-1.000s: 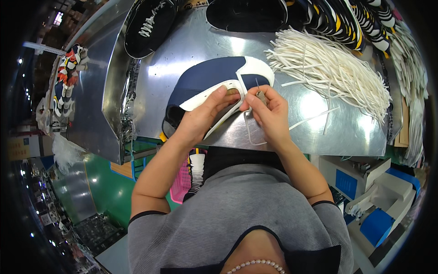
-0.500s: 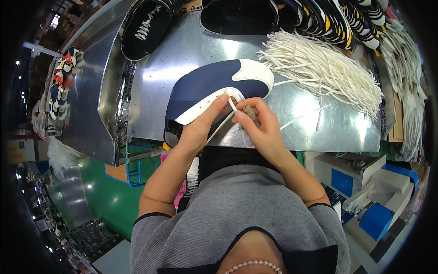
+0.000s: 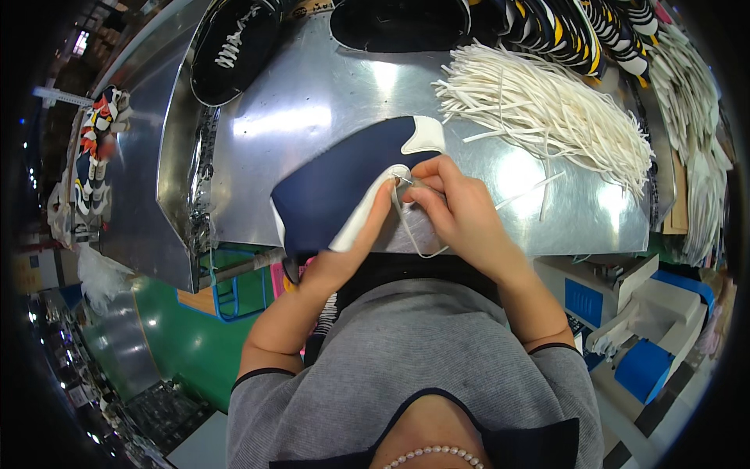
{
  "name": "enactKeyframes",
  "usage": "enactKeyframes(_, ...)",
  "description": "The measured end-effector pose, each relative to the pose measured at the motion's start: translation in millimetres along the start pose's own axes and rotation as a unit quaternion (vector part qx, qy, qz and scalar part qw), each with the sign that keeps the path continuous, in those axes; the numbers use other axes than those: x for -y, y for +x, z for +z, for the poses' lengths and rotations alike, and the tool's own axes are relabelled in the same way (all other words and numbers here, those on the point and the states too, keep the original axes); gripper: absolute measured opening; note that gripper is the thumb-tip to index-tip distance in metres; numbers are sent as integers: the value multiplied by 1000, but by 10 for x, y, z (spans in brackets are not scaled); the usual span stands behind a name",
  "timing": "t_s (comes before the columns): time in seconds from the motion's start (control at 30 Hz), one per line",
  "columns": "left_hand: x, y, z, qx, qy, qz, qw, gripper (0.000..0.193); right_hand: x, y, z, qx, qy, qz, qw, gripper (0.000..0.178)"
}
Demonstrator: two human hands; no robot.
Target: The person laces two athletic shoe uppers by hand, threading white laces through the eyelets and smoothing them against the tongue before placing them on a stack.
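Over the metal worktable [image 3: 305,86], your left hand [image 3: 355,250] sensibly pinches the navy-and-white shoe upper [image 3: 332,191], probably light and floppy, by its white eyestay [image 3: 358,219], while your right hand [image 3: 459,207] grips a slim metal tool [image 3: 406,180]

No text, label or number is legible. Dark printed marks stand on the brown, cardboard-like strip [image 3: 312,9] at the far edge of the silver metal tabletop [image 3: 312,86], too small to read; the flat yellow panel [image 3: 30,278] at the far left is too blurred for any lettering to be distinguished.
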State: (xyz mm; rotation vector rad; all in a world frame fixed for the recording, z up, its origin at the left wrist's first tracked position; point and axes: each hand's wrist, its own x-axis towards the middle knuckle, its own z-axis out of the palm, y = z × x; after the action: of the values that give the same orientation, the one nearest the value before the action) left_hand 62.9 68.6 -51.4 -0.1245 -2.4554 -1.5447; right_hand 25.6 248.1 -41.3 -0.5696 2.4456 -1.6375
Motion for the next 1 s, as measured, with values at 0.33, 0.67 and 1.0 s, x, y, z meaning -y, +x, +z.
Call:
enactKeyframes(0.33, 199, -163, -73, 51, -222, -250, 941, 27, 108, 3, -363, 114, -154, -71, 979, 24)
enactKeyframes(0.67, 82, 44, -225, 42, -213, -214, 952, 22, -275, 266, -194, -47, 94, 109, 988, 57)
enactKeyframes(1.0, 10, 53, -492, 201, 218, -14, 955, 24, -333, 458, -156, -94, 195, 112, 970, 40)
